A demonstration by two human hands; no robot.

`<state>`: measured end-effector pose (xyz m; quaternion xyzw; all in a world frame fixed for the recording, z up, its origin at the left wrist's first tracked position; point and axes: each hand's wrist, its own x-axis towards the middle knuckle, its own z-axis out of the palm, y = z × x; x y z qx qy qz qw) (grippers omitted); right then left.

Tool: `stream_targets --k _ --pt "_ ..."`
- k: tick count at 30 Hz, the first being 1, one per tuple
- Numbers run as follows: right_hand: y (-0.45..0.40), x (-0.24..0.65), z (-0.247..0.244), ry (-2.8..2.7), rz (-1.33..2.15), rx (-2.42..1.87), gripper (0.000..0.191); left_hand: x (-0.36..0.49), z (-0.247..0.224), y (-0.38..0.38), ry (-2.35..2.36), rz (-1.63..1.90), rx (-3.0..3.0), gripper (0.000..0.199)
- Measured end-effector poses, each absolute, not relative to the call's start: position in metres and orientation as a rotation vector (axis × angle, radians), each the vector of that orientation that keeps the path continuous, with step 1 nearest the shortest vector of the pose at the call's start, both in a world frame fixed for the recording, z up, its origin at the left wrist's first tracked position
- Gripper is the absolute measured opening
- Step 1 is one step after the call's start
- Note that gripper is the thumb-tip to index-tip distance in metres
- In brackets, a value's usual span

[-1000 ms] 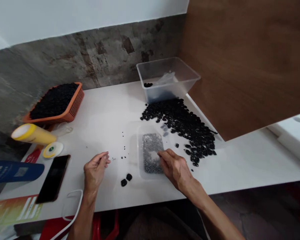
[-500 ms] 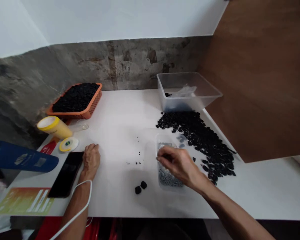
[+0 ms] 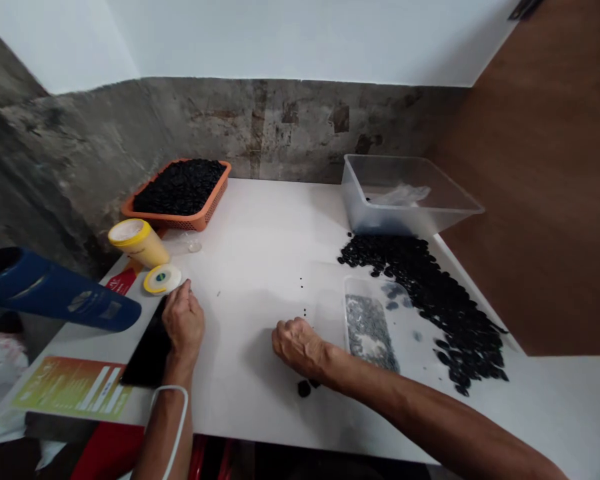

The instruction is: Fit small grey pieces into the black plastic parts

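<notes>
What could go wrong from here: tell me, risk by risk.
The right forearm passes close by the clear container of small grey pieces; it might knock it and spill them.
The white cord lies across the left forearm and could snag.
The yellow cup stands open near the left hand and may get bumped over.

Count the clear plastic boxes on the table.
2: a large box at the back right, behind the black pieces, and a smaller box holding grey bits, its near end partly hidden by the right forearm. Others could be hidden.
</notes>
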<state>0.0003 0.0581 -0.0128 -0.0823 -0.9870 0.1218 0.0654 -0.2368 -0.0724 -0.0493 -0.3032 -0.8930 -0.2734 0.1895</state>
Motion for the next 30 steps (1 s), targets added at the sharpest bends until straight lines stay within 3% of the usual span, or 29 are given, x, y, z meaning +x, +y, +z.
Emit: stream_targets --k 5,8,13,19,23,30 --pt "0.048 -0.015 -0.005 -3.017 -0.464 0.100 0.027 -0.227 -0.051 -0.062 -2.604 -0.521 -1.138 0.030" --pt "0.067 0.000 0.021 -2.845 -0.695 0.012 0.023 -0.219 -0.054 -0.057 -2.639 -0.398 -1.248 0.026" --pt "0.108 0.056 0.065 -2.914 -0.481 -0.304 0.020 -0.217 -0.058 -0.058 -2.643 -0.303 -1.297 0.032" --pt "0.125 0.118 0.055 -2.924 0.024 -0.822 0.021 -0.221 -0.063 -0.060 -2.649 -0.287 -1.248 0.020" --pt "0.121 0.131 0.043 -2.898 0.131 -0.885 0.020 -0.224 -0.061 -0.062 -2.696 -0.307 -1.165 0.012" --pt "0.109 0.144 0.038 -2.773 0.360 -0.818 0.022 -0.219 -0.058 -0.052 -2.768 -0.477 -1.033 0.017"
